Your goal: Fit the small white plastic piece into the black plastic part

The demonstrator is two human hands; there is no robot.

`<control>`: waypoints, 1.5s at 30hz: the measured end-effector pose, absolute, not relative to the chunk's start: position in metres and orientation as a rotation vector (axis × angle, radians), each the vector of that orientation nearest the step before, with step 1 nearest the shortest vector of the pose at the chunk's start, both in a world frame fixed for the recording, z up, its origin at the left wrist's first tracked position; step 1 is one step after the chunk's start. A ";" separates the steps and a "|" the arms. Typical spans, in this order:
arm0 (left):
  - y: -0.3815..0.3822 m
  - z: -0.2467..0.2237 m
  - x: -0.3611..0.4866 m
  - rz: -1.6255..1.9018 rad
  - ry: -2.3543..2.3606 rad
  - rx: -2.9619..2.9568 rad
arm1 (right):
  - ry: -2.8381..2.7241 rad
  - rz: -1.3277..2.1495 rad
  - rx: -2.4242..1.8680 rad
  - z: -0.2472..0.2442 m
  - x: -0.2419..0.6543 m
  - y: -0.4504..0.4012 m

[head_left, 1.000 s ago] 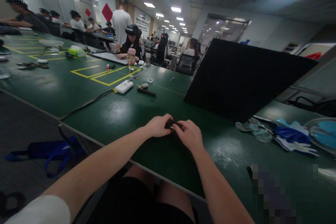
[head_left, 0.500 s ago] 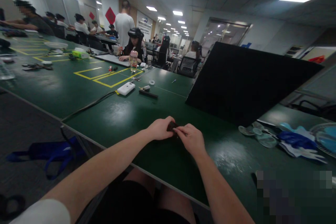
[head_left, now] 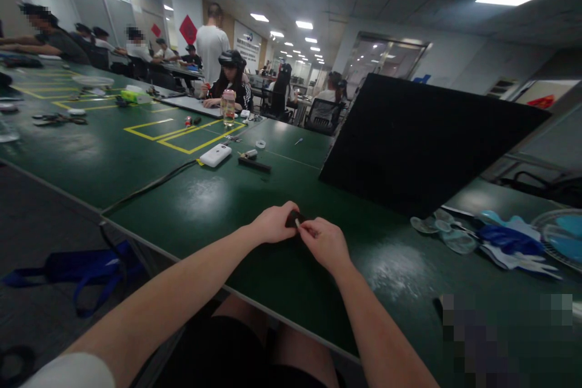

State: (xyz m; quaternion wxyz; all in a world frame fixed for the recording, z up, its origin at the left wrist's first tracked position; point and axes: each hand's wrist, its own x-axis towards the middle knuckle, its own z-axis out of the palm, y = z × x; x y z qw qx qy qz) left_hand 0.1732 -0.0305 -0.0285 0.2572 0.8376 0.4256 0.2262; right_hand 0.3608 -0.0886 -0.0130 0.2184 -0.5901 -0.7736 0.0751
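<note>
Close to the table's near edge, my left hand is closed round a small dark brown object, mostly covered by the fingers. My right hand meets it from the right, thumb and fingertips pinched together. A small whitish piece pokes out of that pinch and lies against the dark object; its kind is too small to make out. Both hands are just over the green tabletop.
Beyond my hands lie a dark bar, a white box-like device and a tape ring. A large black panel leans at right, near blue-and-white gloves and a fan. A person sits across the table.
My right hand has shifted slightly left, and the whitish piece in its fingertips now shows more clearly against the dark object. My left hand keeps its hold. The view has moved a little.
</note>
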 end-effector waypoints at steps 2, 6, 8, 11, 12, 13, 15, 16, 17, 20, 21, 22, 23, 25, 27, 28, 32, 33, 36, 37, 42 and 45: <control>-0.032 -0.027 0.173 0.591 1.146 2.273 | -2.116 0.222 -1.653 -0.015 0.360 -0.089; -0.032 -0.025 0.174 0.577 1.154 2.257 | -2.078 0.243 -1.663 -0.015 0.358 -0.091; -0.032 -0.025 0.174 0.594 1.141 2.256 | -2.084 0.234 -1.671 -0.013 0.358 -0.091; -0.033 -0.025 0.173 0.605 1.092 2.269 | -2.120 0.228 -1.710 -0.008 0.360 -0.091; -0.033 -0.025 0.173 0.602 1.090 2.273 | -2.140 0.233 -1.715 -0.007 0.361 -0.091; -0.034 -0.024 0.173 0.599 1.094 2.277 | -2.157 0.239 -1.712 -0.006 0.362 -0.090; -0.035 -0.023 0.174 0.594 1.121 2.279 | -2.165 0.253 -1.680 -0.005 0.365 -0.089; -0.035 -0.022 0.174 0.589 1.133 2.278 | -2.140 0.257 -1.661 -0.006 0.367 -0.089; -0.035 -0.021 0.174 0.585 1.142 2.274 | -2.093 0.266 -1.647 -0.006 0.368 -0.088; -0.035 -0.021 0.174 0.579 1.155 2.271 | -1.893 0.301 -1.641 -0.009 0.373 -0.087; -0.035 -0.021 0.174 0.579 1.157 2.276 | -1.850 0.308 -1.637 -0.009 0.374 -0.086; -0.034 -0.022 0.174 0.585 1.161 2.284 | -1.833 0.314 -1.628 -0.010 0.376 -0.085; -0.034 -0.022 0.174 0.594 1.165 2.293 | -1.838 0.317 -1.614 -0.011 0.377 -0.085; -0.033 -0.024 0.174 0.624 1.177 2.304 | -1.884 0.323 -1.582 -0.012 0.379 -0.084; -0.032 -0.025 0.173 0.647 1.200 2.299 | -1.907 0.350 -1.572 -0.013 0.381 -0.084; -0.031 -0.026 0.173 0.649 1.218 2.293 | -1.903 0.375 -1.576 -0.013 0.381 -0.084; -0.030 -0.027 0.174 0.636 1.280 2.261 | -1.907 0.413 -1.593 -0.010 0.382 -0.084; -0.030 -0.027 0.174 0.638 1.289 2.256 | -1.933 0.373 -1.577 -0.009 0.382 -0.084; -0.030 -0.028 0.174 0.649 1.310 2.265 | -1.985 0.268 -1.533 -0.005 0.381 -0.085; -0.030 -0.028 0.174 0.656 1.310 2.274 | -1.978 0.272 -1.537 -0.005 0.381 -0.085; -0.030 -0.029 0.175 0.669 1.304 2.301 | -1.930 0.375 -1.528 -0.008 0.383 -0.083; -0.031 -0.029 0.175 0.671 1.331 2.316 | -1.927 0.363 -1.512 -0.011 0.384 -0.082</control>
